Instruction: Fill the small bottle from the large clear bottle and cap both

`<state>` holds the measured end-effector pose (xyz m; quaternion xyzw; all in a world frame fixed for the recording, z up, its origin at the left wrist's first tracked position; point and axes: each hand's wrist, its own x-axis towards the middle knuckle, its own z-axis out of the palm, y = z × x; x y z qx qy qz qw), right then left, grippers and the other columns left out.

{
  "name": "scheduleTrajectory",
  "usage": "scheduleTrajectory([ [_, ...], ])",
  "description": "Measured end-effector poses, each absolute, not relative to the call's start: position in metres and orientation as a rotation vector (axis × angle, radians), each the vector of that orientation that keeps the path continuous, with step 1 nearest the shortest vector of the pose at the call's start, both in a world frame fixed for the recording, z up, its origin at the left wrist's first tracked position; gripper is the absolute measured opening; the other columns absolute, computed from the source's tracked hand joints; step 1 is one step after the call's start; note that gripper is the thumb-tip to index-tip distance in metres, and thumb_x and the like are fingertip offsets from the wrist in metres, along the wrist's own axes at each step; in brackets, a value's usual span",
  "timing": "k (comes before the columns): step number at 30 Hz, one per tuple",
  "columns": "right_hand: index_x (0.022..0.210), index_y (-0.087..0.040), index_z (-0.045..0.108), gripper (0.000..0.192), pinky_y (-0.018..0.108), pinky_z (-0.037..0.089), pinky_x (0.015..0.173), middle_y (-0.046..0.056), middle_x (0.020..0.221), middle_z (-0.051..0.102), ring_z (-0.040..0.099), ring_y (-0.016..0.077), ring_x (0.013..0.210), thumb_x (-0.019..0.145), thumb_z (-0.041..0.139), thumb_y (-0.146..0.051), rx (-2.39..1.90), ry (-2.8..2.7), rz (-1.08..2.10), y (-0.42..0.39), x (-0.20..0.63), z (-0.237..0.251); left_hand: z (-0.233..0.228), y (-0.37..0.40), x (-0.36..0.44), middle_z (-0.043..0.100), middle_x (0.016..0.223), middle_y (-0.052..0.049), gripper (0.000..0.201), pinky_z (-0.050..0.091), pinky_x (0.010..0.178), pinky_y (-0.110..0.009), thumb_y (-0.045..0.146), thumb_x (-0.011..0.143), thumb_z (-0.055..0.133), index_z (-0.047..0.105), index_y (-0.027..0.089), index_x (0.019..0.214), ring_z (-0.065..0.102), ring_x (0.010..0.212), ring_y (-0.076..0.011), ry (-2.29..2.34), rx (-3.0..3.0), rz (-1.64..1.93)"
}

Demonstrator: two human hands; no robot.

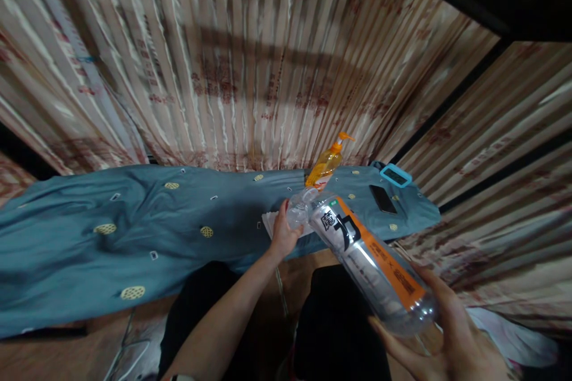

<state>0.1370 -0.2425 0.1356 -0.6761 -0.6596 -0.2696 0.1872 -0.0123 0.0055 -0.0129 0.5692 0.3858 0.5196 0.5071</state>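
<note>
Curtain (250, 59): striped and patterned, it fills the background beyond both hands. Blue cloth (111, 232): spread over a low surface just past the left hand, with small pale emblems across it.

Plastic bottle (366, 256): large, clear, orange label with bold dark characters, apparently empty. It lies tilted between the two hands, base low toward the right hand, neck raised toward the left.

Right hand (451, 333): the grip is spread wide, fingers curled under and around the bottle's base, cradling it from below. Left hand (283, 232): the grip is closed around the neck end of the bottle; whether it pinches a cap or the bare neck cannot be told, as motion blur smears that spot.

Judgement on handling: a thin-walled bottle of this kind dents easily, so the right grip does best to support without squeezing, while the left works at the neck with the bottle's axis held steady.

Pump bottle (328, 162): orange, standing on the cloth just beyond the left hand. White cloth or paper (271, 223): lies under the left hand. Phone (383, 199): dark, flat, beyond the right hand. Teal-framed device (395, 175): farther behind the phone.
</note>
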Motion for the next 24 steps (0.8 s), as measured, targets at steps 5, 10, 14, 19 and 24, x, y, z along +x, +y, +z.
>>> scheduleTrajectory([
  [5, 0.154, -0.012, 0.032, 0.089, 0.034, 0.062, 0.054, 0.019, 0.115, 0.072, 0.076, 0.0282, 0.078, 0.089, 0.059, -0.067, -1.971, -1.863, -0.704, -0.247, 0.141, 0.131, -0.005, 0.003, -0.013, 0.062, 0.138, -0.01, 0.087, 0.039, 0.12, -0.052, 0.008, 0.061, 0.076, 0.045, 0.023, 0.141, 0.057, 0.131, -0.0301, 0.957, 1.386, 1.242],
  [10, 0.154, -0.016, 0.032, 0.09, 0.036, 0.058, 0.047, 0.014, 0.106, 0.074, 0.074, 0.0269, 0.066, 0.088, 0.055, -0.072, -2.039, -1.808, -0.717, -0.25, 0.142, 0.128, -0.004, 0.002, -0.013, 0.061, 0.139, -0.011, 0.084, 0.038, 0.121, -0.051, 0.009, 0.063, 0.076, 0.045, 0.022, 0.14, 0.057, 0.132, -0.0298, 0.938, 1.371, 1.239],
  [14, 0.154, -0.014, 0.031, 0.091, 0.036, 0.061, 0.053, 0.018, 0.116, 0.071, 0.076, 0.0284, 0.078, 0.089, 0.055, -0.073, -2.022, -1.838, -0.656, -0.249, 0.142, 0.131, -0.006, 0.003, -0.012, 0.062, 0.137, -0.009, 0.085, 0.038, 0.12, -0.052, 0.007, 0.061, 0.077, 0.046, 0.026, 0.138, 0.057, 0.131, -0.0292, 0.956, 1.348, 1.239],
  [19, 0.153, -0.014, 0.031, 0.089, 0.034, 0.061, 0.054, 0.018, 0.12, 0.07, 0.076, 0.0274, 0.08, 0.09, 0.052, -0.073, -2.007, -1.831, -0.658, -0.247, 0.14, 0.133, -0.002, 0.002, -0.014, 0.061, 0.138, -0.01, 0.086, 0.038, 0.12, -0.052, 0.007, 0.061, 0.077, 0.045, 0.024, 0.139, 0.057, 0.131, -0.0293, 0.954, 1.362, 1.217],
  [24, 0.149, -0.011, 0.037, 0.085, 0.033, 0.061, 0.053, 0.017, 0.114, 0.072, 0.076, 0.0264, 0.076, 0.092, 0.048, -0.073, -1.996, -1.828, -0.695, -0.246, 0.139, 0.135, 0.001, 0.001, -0.015, 0.062, 0.139, -0.01, 0.087, 0.038, 0.121, -0.052, 0.007, 0.061, 0.077, 0.045, 0.024, 0.14, 0.057, 0.132, -0.0291, 0.967, 1.363, 1.212],
])
